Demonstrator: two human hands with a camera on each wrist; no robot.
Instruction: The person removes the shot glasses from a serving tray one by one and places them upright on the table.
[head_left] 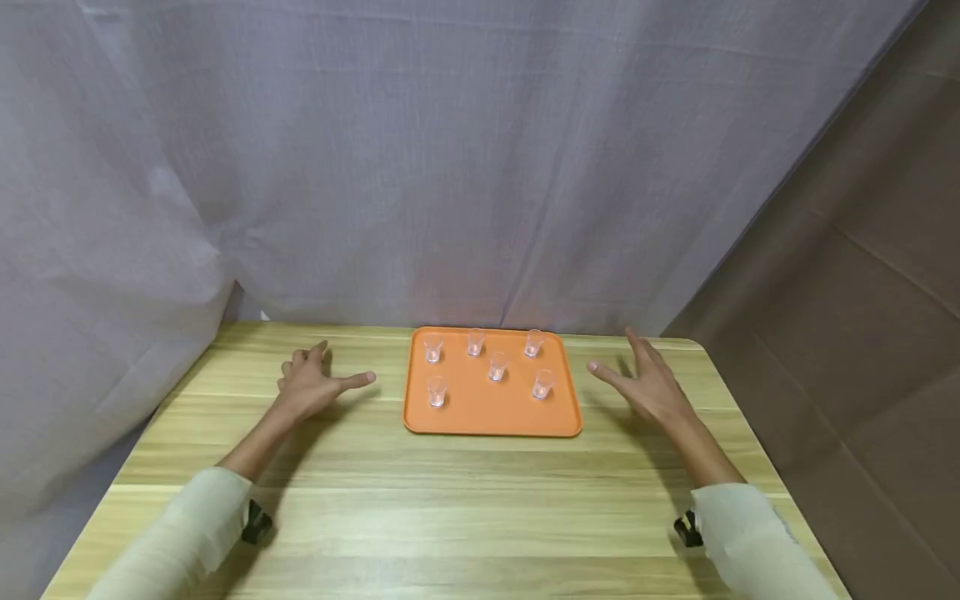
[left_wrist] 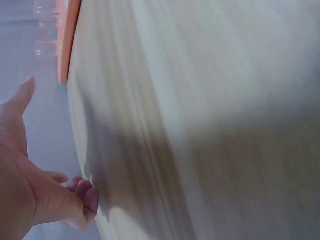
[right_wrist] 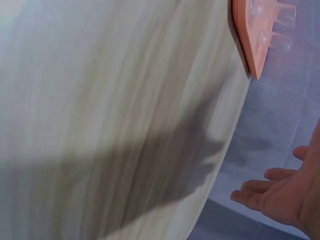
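Flat orange rectangular plastic tray (head_left: pixel 487 412) at the far middle of the pale wood-grain counter (head_left: pixel 450 500), long side across, back edge close to the grey-lilac fabric curtain (head_left: pixel 375 167). Six small clear drinking glasses (head_left: pixel 497 366) upright on the tray: three along the back, one in the centre, two nearer the front at left and right. All stand apart from one another, none tipped.

Left hand (head_left: pixel 307 385) just left of the tray, low over the counter. One finger points toward the tray; the others are loosely bent. Grip holds nothing. No contact with the tray. Contact with the counter: cannot tell.

Right hand (head_left: pixel 651 385) just right of the tray, palm turned inward, fingers straight and fanned. Grip spread and empty, clear of the tray rim.

Pale long sleeves (head_left: pixel 187 533) on both forearms. Brown paper-like panel (head_left: pixel 862 292) beyond the right edge of the counter.

Judgement on step: approach only. Hands flank the tray at about the same depth, nothing grasped, glasses untouched.

Judgement on next move:
- For the tray: both grips on the short rims together, then a level lift. The glasses are light and loose, so likely to slide or topple on any tilt.
- For a single glass: a light fingertip pinch from above, with care not to knock its neighbours.
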